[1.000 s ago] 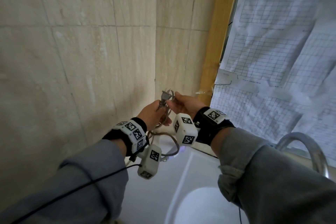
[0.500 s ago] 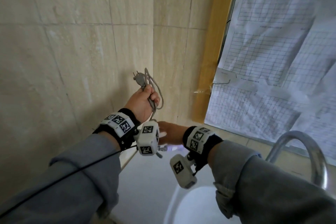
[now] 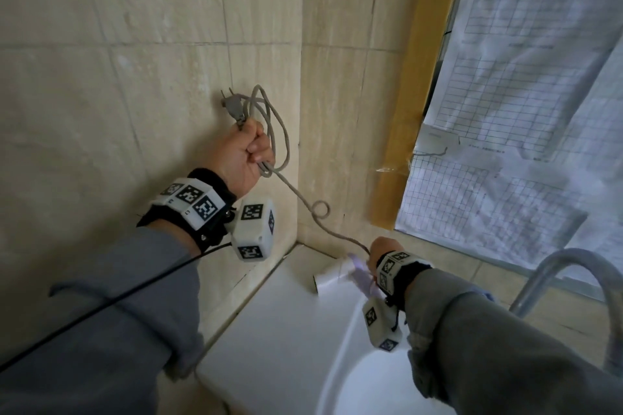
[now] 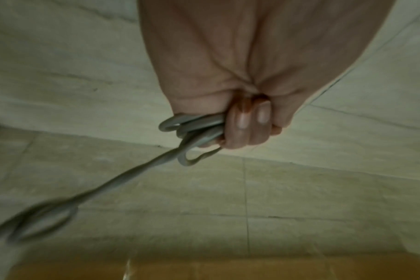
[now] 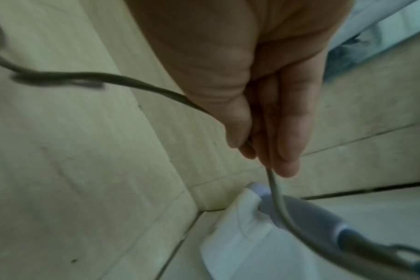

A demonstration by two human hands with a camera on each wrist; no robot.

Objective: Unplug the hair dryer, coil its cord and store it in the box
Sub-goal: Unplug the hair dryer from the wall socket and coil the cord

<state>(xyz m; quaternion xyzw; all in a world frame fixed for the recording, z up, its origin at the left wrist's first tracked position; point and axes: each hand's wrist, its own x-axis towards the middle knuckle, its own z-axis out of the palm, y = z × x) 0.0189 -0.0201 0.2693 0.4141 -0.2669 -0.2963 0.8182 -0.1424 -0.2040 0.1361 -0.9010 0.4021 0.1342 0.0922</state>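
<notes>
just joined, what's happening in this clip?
A person is coiling a thin grey power cord at a white sink counter. The left hand grips several loops of it, with the unplugged grey two-pin plug sticking up above the fist. The right hand, low by the corner of the beige tiled wall, pinches the cord near the pale lilac hair dryer lying on the counter. A kinked stretch hangs between the hands. No box is in view.
</notes>
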